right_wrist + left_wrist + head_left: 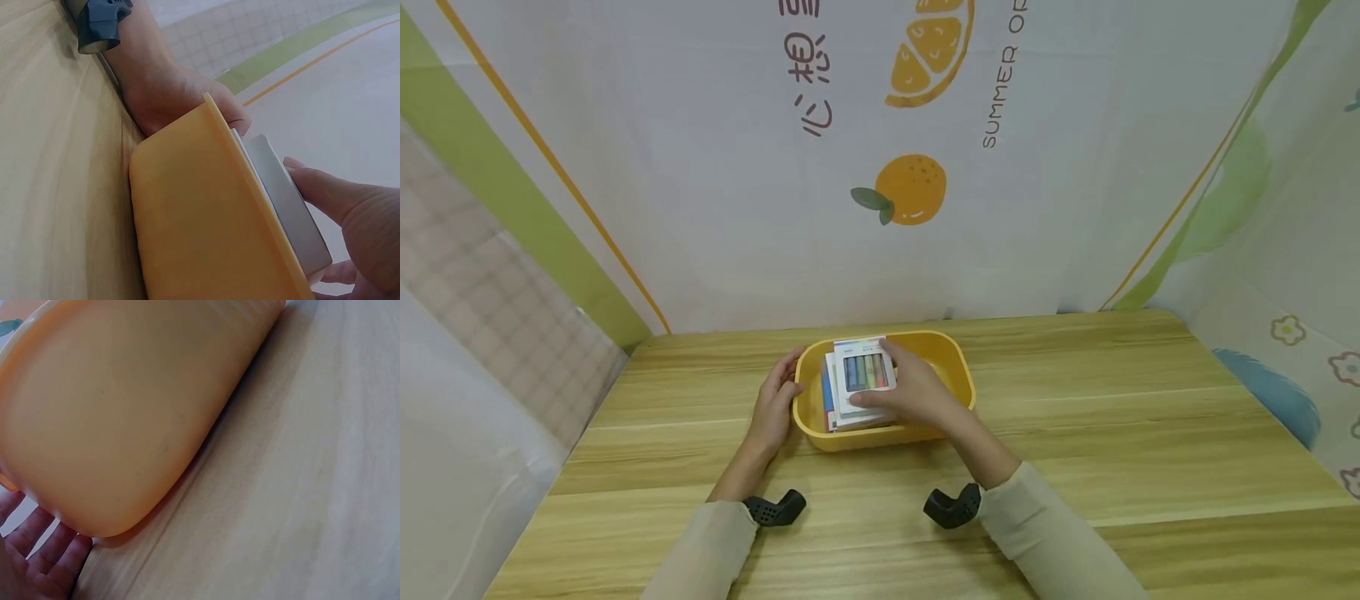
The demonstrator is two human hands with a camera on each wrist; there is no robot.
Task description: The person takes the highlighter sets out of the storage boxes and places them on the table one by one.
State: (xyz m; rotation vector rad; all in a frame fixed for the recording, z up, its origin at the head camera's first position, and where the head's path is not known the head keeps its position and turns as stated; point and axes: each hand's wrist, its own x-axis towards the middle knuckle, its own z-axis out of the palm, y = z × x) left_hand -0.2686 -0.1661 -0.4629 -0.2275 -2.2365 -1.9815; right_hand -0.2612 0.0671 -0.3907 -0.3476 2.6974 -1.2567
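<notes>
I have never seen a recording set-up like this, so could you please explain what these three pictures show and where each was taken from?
There is no machine here: a person works with two bare hands at a wooden table. The wide picture comes from a camera on the person's head, looking down. The other two come from small black cameras strapped to the wrists, so they show each hand's work close up. On the table stands a yellow tub with flat boxes stacked in it. The left hand grips the tub's left rim. The right hand holds the top box, which shows a row of coloured sticks on its face. A printed cloth with oranges hangs behind.
</notes>
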